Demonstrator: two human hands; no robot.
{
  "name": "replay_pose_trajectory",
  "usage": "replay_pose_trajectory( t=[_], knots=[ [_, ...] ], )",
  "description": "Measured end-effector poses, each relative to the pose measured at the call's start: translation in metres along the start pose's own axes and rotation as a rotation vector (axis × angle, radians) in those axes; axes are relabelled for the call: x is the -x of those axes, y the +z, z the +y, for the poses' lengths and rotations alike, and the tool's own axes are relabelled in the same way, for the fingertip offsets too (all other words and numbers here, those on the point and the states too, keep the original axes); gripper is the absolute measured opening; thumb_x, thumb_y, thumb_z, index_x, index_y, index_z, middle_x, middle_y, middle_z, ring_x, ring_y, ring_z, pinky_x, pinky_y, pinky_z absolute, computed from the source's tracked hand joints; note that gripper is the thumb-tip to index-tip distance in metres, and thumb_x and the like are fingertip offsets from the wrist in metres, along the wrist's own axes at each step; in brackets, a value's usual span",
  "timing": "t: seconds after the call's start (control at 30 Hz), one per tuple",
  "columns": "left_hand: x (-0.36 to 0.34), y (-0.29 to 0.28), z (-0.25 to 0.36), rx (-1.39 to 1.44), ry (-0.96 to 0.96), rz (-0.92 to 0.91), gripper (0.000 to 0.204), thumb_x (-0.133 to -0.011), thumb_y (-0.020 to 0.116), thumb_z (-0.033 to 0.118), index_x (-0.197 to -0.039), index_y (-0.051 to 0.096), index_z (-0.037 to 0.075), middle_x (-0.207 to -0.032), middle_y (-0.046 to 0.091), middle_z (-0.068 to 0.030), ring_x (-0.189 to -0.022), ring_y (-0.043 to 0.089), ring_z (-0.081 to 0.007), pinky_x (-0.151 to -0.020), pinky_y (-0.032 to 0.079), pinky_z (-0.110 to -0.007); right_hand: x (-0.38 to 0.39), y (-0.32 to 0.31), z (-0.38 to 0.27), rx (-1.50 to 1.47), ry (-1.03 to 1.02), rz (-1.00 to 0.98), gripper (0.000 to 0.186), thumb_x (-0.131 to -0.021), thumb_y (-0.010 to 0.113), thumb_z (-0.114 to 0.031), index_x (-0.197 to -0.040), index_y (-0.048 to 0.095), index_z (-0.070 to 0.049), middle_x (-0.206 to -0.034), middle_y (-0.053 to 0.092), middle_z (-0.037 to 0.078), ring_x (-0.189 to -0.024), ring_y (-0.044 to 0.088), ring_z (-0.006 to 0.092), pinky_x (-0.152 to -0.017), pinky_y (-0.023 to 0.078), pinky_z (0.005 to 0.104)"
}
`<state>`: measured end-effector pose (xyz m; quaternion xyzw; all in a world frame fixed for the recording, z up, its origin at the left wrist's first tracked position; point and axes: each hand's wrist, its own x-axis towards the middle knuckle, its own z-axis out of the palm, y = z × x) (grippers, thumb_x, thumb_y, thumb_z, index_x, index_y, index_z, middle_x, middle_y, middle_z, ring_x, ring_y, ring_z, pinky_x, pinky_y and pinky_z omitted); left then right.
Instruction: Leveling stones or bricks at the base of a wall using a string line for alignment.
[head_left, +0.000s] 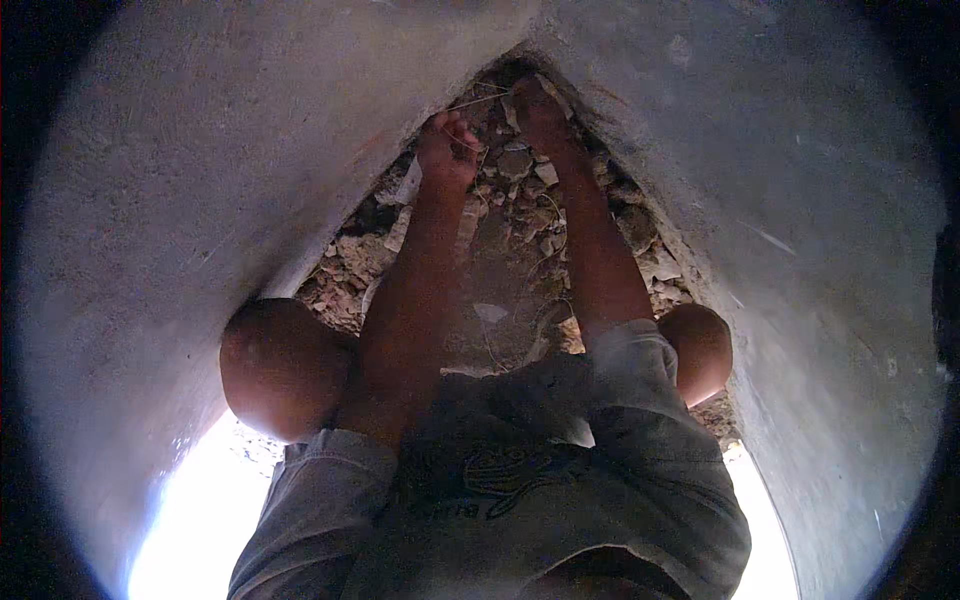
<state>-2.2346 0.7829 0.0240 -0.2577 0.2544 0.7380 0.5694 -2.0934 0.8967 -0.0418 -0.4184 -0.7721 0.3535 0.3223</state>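
Observation:
Deep in the narrow corner, my left hand has its fingers curled, close to the left wall. My right hand is closed and lies a little farther in, near the point where the walls meet. Between the two hands stretches a thin pale strand, string or wire; I cannot tell which. One end meets my left fingertips and the other reaches my right fingers. Both hands are dim, so the exact grip is hard to see. Broken stones lie beneath and between them.
Two smooth grey walls, left and right, close in to a corner ahead. Rubble and loose earth cover the ground between them. My bent knees sit beside both walls. Bright light shows behind me on both sides.

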Motion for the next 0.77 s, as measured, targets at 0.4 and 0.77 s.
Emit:
replay_pose_trajectory(
  t=[0.4, 0.77],
  knots=[
    [-0.025, -0.012, -0.013, 0.242, -0.280, -0.087, 0.015, -0.089, 0.053, 0.019, -0.095, 0.061, 0.008, -0.092, 0.066, -0.0075, -0.067, 0.062, -0.0172, -0.042, 0.042, -0.025, -0.007, -0.028, 0.027, -1.151, 0.554, -0.489, 0.029, -0.094, 0.054, -0.028, -0.116, 0.047, -0.013, -0.085, 0.061, 0.009, -0.065, 0.056, 0.0203, -0.056, 0.045, 0.0339],
    [0.015, 0.026, -0.021, -1.456, 0.512, -0.185, 0.033, -0.085, 0.066, 0.024, -0.115, 0.058, 0.013, -0.104, 0.064, -0.0117, -0.081, 0.063, -0.0223, -0.079, 0.052, -0.037, -0.023, -0.029, -0.031, 0.217, 0.242, -0.536, 0.081, -0.086, 0.057, -0.051, -0.147, 0.021, -0.012, -0.121, 0.055, 0.016, -0.102, 0.058, 0.0265, -0.088, 0.046, 0.0387]
  ],
)
